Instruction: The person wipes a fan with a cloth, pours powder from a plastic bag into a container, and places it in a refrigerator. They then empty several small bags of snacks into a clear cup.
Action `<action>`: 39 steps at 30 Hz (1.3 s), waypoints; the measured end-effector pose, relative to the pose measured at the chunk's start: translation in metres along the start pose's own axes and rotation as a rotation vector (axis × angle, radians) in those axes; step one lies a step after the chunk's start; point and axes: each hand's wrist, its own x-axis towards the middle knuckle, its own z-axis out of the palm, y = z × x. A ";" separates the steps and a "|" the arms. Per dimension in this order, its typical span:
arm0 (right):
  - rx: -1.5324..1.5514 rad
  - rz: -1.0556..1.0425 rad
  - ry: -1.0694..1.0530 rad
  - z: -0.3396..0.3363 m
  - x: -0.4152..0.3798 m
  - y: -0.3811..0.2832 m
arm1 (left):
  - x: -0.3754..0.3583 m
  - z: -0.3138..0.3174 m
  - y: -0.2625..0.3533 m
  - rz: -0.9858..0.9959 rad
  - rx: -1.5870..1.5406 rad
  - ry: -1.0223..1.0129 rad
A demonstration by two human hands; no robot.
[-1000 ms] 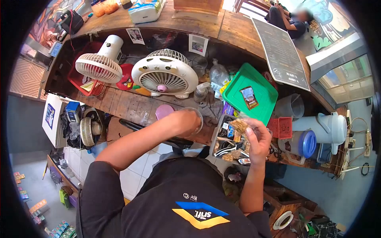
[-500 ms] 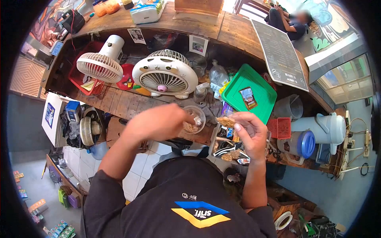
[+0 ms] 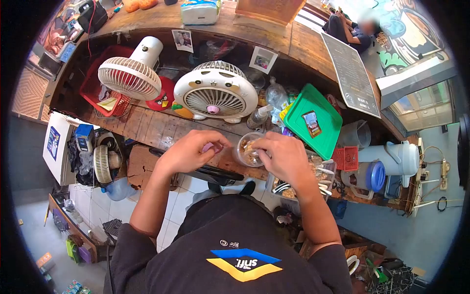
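A round clear plastic tub (image 3: pixel 242 156) with brown pieces in it stands at the front edge of the wooden counter. My right hand (image 3: pixel 286 156) reaches over its right side, fingers pinched together inside the rim; what they grip is hidden. To the left of the tub my left hand (image 3: pixel 196 151) hovers with curled fingers around a small pinkish-purple thing too unclear to name. Beneath my right hand and forearm, a clear box (image 3: pixel 329 171) holds small packets, brown pieces and black and white items.
A white animal-faced fan (image 3: pixel 215 95) and another white fan (image 3: pixel 129 76) stand behind my hands. A green tray (image 3: pixel 323 110) leans at the right, near a red basket (image 3: pixel 345 158) and blue-lidded container (image 3: pixel 377 176). A person (image 3: pixel 350 32) sits beyond the counter.
My left hand has moved from the tub to its left. My right hand, earlier holding a brown piece in the air right of the tub, is now down at the tub. The view has shifted slightly.
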 end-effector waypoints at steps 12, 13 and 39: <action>-0.296 0.166 -0.241 0.044 0.022 0.004 | -0.006 0.000 -0.009 0.011 -0.028 -0.139; -0.296 0.168 -0.241 0.043 0.021 0.003 | -0.006 0.000 -0.009 0.010 -0.020 -0.154; -0.108 0.129 -0.714 0.044 0.046 0.006 | -0.013 0.003 -0.016 0.012 -0.081 -0.225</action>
